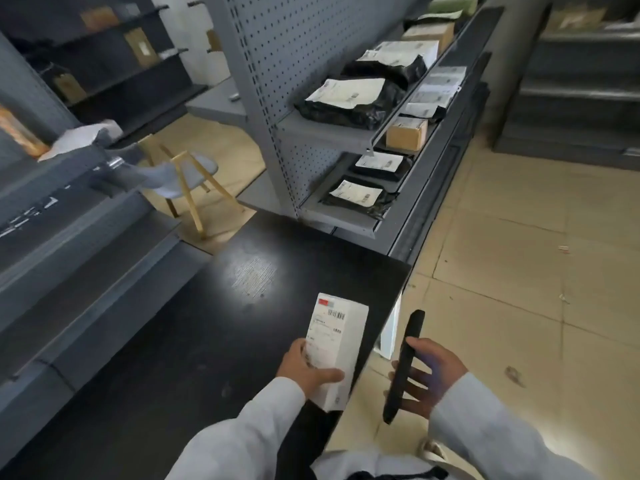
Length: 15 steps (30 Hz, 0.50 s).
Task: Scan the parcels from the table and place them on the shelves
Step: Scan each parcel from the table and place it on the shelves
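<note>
A slim white box (335,348), barcode up, is gripped by the left hand (304,367) above the black table (194,341); a flat black scanner (403,367) is clasped by the right hand (427,374) beside it.

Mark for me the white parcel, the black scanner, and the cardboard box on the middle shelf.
white parcel (334,344): head view, on its labelled top face, below the barcode.
black scanner (408,355): head view, on its dark body above the right hand's fingers.
cardboard box (406,133): head view, on its brown front face.
</note>
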Each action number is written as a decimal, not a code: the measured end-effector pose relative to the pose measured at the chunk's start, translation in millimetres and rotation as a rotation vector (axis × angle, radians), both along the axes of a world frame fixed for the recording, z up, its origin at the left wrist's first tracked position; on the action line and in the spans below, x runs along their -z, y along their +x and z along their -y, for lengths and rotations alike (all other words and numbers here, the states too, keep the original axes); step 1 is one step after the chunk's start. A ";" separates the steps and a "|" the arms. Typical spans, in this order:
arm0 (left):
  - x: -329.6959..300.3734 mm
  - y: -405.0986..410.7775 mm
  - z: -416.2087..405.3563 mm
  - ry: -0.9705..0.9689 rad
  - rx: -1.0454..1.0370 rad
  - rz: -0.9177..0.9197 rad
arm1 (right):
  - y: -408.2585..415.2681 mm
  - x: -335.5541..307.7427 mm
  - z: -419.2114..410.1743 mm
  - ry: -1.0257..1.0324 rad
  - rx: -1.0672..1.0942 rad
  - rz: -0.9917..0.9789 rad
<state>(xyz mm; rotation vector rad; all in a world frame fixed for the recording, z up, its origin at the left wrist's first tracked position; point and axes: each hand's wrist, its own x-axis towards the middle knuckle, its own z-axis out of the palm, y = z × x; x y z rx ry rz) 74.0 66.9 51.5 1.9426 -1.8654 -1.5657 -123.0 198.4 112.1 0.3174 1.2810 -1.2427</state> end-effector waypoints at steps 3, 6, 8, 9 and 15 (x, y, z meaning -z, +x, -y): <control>-38.4 -73.7 -2.8 0.069 -0.006 -0.292 | -41.3 -10.3 3.1 -0.099 0.006 -0.039; -56.4 -133.9 -8.7 0.058 0.008 -0.429 | -87.6 -18.5 4.5 -0.211 -0.011 -0.122; -57.3 -166.0 -11.9 0.025 0.022 -0.441 | -117.3 -20.1 3.6 -0.272 -0.016 -0.191; -56.9 -180.0 -13.0 0.015 0.039 -0.433 | -130.7 -19.9 2.7 -0.297 -0.010 -0.215; -59.4 -248.3 3.2 0.010 0.154 -0.405 | -193.7 -17.9 10.8 -0.336 0.053 -0.211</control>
